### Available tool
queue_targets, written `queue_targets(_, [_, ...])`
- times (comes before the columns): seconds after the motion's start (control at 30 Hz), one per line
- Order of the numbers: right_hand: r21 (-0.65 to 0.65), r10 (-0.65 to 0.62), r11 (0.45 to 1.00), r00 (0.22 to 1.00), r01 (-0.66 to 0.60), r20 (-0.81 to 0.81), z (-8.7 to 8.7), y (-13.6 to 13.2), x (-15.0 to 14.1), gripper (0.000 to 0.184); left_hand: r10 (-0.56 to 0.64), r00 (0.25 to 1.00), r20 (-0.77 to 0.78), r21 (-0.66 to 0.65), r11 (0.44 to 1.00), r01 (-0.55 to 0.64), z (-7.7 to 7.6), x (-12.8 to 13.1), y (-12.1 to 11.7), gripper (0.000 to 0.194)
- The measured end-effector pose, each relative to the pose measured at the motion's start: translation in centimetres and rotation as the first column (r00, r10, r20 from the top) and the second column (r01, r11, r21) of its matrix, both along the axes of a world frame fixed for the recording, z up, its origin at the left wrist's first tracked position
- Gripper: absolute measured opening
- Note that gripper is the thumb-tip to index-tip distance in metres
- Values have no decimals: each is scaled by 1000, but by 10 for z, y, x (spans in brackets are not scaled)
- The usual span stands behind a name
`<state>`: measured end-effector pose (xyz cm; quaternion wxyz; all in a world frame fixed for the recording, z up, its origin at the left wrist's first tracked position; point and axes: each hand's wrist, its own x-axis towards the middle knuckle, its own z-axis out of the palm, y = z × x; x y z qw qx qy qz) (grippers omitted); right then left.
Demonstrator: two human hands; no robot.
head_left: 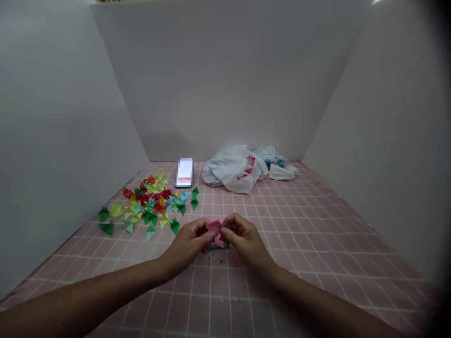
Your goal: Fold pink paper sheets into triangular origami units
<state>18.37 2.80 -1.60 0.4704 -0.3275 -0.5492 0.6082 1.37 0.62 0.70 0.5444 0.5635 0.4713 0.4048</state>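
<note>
A: Item one?
B: Small folded pink paper piece (216, 231), held low over the pink tiled tabletop (317, 234), near its front middle. Something teal shows just under it; too hidden to identify.

A: Grip?
B: Left hand (188, 241) pinches the piece's left side, fingers curled closed on it. Right hand (244, 239) pinches the right side likewise. The two hands nearly meet around the paper.

A: Nearby stock?
B: Scattered heap of folded paper triangles (151, 202) in green, yellow, red, orange and light blue, lying to the left of the hands and behind them, reaching toward the left wall.

A: Further back?
B: Small white-and-pink box (185, 172), blurred, behind the heap. Crumpled white plastic bag with red print (234, 171) to its right, against the back wall; a second crumpled bag with blue contents (275, 162) beside it.
</note>
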Motion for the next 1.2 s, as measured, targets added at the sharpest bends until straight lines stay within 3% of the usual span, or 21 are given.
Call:
queue_targets(0.13, [20, -2, 1000, 1000, 1, 24, -1, 1, -1, 19, 90, 993, 76, 47, 994, -94, -2, 2, 4, 30])
queue_targets(0.27, [163, -131, 979, 989, 119, 63, 1, 4, -2, 12, 113, 986, 121, 56, 991, -121, -5, 7, 9, 31])
queue_targets(0.4, [238, -120, 968, 977, 76, 177, 4, 13, -3, 3, 118, 988, 100, 74, 989, -126, -9, 5, 16, 30])
queue_targets(0.6, [133, -84, 989, 988, 66, 133, 3, 27, -12, 11, 132, 986, 102, 104, 984, -142, -16, -5, 26, 30])
queue_targets(0.73, [165, -90, 984, 980, 60, 178, 3, 36, -21, 4, 163, 977, 134, 89, 980, -176, -19, -12, 31, 27])
queue_targets(0.87, [169, -83, 984, 989, 61, 125, 0, 39, -28, 2, 177, 970, 167, 100, 976, -196, -23, -16, 35, 22])
queue_targets(1.1, [-17, -54, 998, 998, 54, 30, -6, 34, -25, 8, 148, 980, 131, 75, 985, -158, -27, -15, 33, 16])
queue_targets(1.2, [-16, -58, 998, 997, 59, 54, -6, 34, -23, 7, 172, 978, 120, 99, 978, -184, -26, -14, 32, 15])
